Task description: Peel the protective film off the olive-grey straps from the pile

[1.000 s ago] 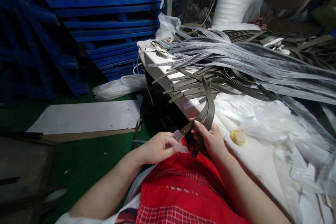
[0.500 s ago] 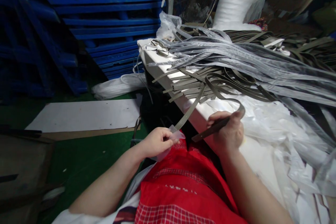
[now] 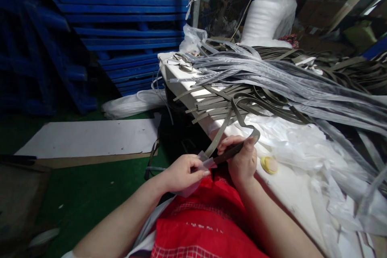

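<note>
My left hand (image 3: 186, 172) pinches a clear plastic sleeve (image 3: 208, 163) just above the red apron (image 3: 208, 213). One end of a grey-brown strap (image 3: 218, 135) reaches down to that sleeve from the table. My right hand (image 3: 242, 159) is closed around another strap end (image 3: 229, 152), dark and flat, whose tip meets the sleeve's opening; whether it is inside, I cannot tell. Beyond my hands this strap bends up and back in a loop (image 3: 256, 131) toward a pile of similar straps (image 3: 223, 102) on the table.
Clear plastic sleeves (image 3: 272, 70) lie over straps on the white table (image 3: 278, 193). A round yellow object (image 3: 269, 165) sits right of my right hand. Crumpled plastic (image 3: 296, 141) covers the table's near part. Blue pallets (image 3: 127, 20) stand behind; a white board (image 3: 90, 139) lies on the green floor.
My right hand has moved left and down with its strap end, which now meets the plastic sleeve at my left hand. The yellow object beside my right hand has come into view.
</note>
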Motion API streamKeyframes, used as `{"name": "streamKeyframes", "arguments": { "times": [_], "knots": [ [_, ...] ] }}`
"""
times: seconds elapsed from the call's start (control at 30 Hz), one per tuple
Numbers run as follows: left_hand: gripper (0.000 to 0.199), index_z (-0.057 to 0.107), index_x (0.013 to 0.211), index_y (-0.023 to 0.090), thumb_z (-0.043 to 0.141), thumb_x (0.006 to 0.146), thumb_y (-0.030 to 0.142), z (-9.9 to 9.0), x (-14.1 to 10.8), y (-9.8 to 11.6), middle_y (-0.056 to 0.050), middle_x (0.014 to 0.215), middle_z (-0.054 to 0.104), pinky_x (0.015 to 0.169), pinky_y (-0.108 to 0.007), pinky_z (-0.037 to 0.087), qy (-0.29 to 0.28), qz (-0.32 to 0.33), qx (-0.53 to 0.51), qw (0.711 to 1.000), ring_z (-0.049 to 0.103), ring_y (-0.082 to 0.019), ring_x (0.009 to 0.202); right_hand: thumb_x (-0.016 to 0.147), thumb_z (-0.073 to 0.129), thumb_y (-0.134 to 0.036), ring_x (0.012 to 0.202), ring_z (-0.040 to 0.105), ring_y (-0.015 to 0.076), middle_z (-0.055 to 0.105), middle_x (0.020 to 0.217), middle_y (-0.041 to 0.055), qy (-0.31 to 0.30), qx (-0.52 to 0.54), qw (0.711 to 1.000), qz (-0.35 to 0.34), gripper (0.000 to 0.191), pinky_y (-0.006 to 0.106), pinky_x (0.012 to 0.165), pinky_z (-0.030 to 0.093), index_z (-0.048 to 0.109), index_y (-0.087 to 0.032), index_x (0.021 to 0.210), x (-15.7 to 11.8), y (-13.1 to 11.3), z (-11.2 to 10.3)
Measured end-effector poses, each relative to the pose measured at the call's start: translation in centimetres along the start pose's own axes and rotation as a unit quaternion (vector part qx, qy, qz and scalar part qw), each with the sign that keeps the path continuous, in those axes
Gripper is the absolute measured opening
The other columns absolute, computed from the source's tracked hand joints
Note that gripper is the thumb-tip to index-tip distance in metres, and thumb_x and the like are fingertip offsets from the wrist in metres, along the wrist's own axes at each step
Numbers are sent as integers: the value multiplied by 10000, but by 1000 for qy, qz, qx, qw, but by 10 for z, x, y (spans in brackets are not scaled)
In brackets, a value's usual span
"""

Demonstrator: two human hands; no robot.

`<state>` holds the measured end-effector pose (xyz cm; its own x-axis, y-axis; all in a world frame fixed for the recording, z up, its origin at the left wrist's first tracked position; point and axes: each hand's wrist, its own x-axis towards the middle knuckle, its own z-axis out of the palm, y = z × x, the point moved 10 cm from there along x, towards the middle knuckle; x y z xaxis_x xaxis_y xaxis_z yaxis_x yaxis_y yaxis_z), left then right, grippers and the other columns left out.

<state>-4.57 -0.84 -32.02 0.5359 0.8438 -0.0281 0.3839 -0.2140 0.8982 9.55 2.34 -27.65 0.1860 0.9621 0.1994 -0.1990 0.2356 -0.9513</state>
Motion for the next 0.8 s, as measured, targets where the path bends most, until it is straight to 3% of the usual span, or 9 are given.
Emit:
{"name": "streamKeyframes", "arguments": {
  "times": [0.07,0.23,0.37,0.47,0.53,0.63,0.67,0.73,0.8],
  "knots": [
    [385,652,630,130,566,902,388,1,-1,3,0,638,551,593,-216,361,-11,18,5,1000,499,-117,624,942,277,-694,465,595,152,631,544,44,1,16,1000,20,720,251,435,454,668,-154,672,1,4,1],
    [478,720,818,141,374,1010,410,4,-1,12,-28,720,624,659,-233,391,-25,62,19,998,542,-139,690,917,318,-719,440,575,138,631,538,37,32,48,995,87,698,247,447,447,662,-156,690,6,17,-3],
    [482,705,856,153,329,1029,400,7,0,23,-35,750,626,716,-247,412,-25,102,39,994,552,-153,720,924,260,-723,497,584,147,632,576,43,38,-11,996,86,736,268,505,465,678,-159,705,7,21,-4],
    [478,670,846,156,287,1037,371,9,3,26,-47,773,629,743,-259,427,-7,108,54,993,559,-168,749,992,191,-611,845,661,195,708,864,82,-12,-114,993,6,727,343,807,513,746,-182,798,3,15,7],
    [482,632,786,156,276,1034,362,6,5,22,-58,780,625,731,-271,435,19,88,72,993,558,-174,741,1014,201,-546,1144,579,221,666,1168,75,-88,-184,978,-41,659,396,1034,407,774,-229,940,-4,18,23],
    [467,588,738,162,277,1028,356,-4,6,10,-59,767,624,704,-274,442,68,49,83,993,569,-173,715,981,390,-519,1324,431,244,543,1382,62,-152,-248,955,-53,445,442,1147,266,716,-276,1163,-10,34,33],
    [463,584,741,165,272,1027,352,-7,5,5,-55,758,628,695,-272,443,81,34,85,992,578,-172,705,932,503,-523,1336,415,254,531,1395,74,-136,-249,958,-46,423,448,1152,257,685,-265,1213,-8,38,28],
    [454,595,775,166,264,1027,350,-12,2,-3,-51,743,641,675,-272,445,91,8,100,991,600,-174,685,778,710,-522,1295,457,270,558,1356,101,-70,-205,976,11,559,440,1114,321,642,-223,1245,-3,49,10],
    [414,628,910,160,277,1023,348,-11,-1,-5,-64,809,685,688,-278,459,83,-4,111,990,642,-190,725,683,790,-521,1122,580,251,644,1202,106,-33,-94,985,141,603,392,972,455,654,-187,1165,-4,72,-2]
  ]
}}
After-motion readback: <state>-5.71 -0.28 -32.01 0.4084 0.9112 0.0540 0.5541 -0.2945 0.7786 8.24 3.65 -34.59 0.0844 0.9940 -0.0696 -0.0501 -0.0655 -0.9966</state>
